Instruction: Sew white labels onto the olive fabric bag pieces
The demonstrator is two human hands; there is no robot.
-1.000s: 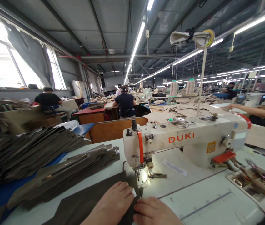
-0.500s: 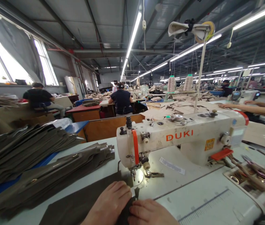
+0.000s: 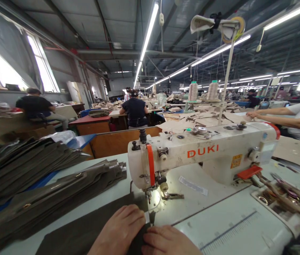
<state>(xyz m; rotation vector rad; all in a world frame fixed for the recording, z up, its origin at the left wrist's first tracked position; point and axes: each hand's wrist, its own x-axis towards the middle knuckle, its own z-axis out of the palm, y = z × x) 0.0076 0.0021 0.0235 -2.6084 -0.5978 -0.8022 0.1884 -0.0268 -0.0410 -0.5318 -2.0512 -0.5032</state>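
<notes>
A dark olive fabric piece [image 3: 94, 223] lies on the pale table, its far corner by the needle area of a white sewing machine [image 3: 211, 150]. My left hand [image 3: 122, 226] is closed on the fabric, fingers bent and pressed together, beside a small white tab [image 3: 146, 216]. Close to its right, my right hand [image 3: 168, 241] pinches the fabric's near right edge; its fingertips are partly hidden. Both hands are in front of the lit needle plate [image 3: 154, 199], apart from the presser foot [image 3: 149, 195].
Stacked dark fabric pieces [image 3: 67, 187] lie to the left, with a larger pile [image 3: 28, 166] behind. At right are a tray of tools and metal rings [image 3: 274, 209] and a printed ruler [image 3: 229, 230]. A co-worker's arms [image 3: 274, 117] reach in from the far right.
The view has shifted slightly, so most things sit a little further left. My hands keep their hold on the fabric, almost unmoved. The co-worker at right shows more in view.
</notes>
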